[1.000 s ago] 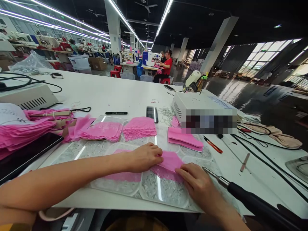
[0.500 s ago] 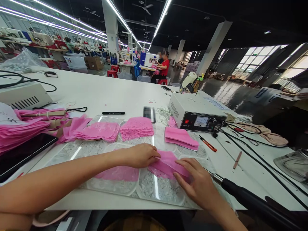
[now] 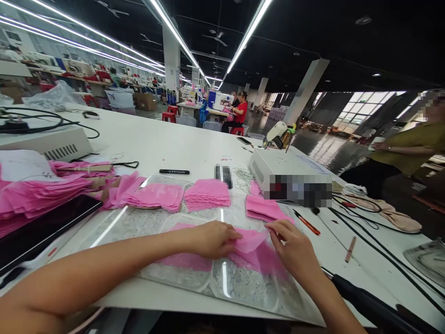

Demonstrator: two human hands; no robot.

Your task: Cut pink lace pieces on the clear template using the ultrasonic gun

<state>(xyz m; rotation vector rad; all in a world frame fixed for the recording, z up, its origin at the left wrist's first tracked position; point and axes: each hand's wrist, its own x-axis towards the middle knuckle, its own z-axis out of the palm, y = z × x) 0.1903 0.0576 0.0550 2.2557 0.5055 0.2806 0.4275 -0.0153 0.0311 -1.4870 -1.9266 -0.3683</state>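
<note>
A thin pink fabric piece (image 3: 252,246) lies on the clear plastic sheet (image 3: 239,290), between my two hands. My left hand (image 3: 213,239) is closed at its left edge, thumb and fingers pressed together on the cloth. With thumb and index finger, my right hand (image 3: 288,241) pinches a raised corner, and the upper layer slants up to it. Partly under my left forearm is another flat pink piece (image 3: 189,262). Just beyond the hands sit a folded pink stack (image 3: 262,209) and a scalloped pink stack (image 3: 207,195).
A black-handled tool (image 3: 368,299) with a metal tip lies beside my right wrist. Behind are a control box (image 3: 288,164), an orange cutter (image 3: 308,222), a black marker (image 3: 174,171) and cables. More pink pieces (image 3: 156,197) lie left. One person (image 3: 406,144) stands at right.
My right hand has moved up and back, lifting the fabric's corner that lay flatter before. My left hand stays on the cloth. The view has shifted, and a standing person now shows at right.
</note>
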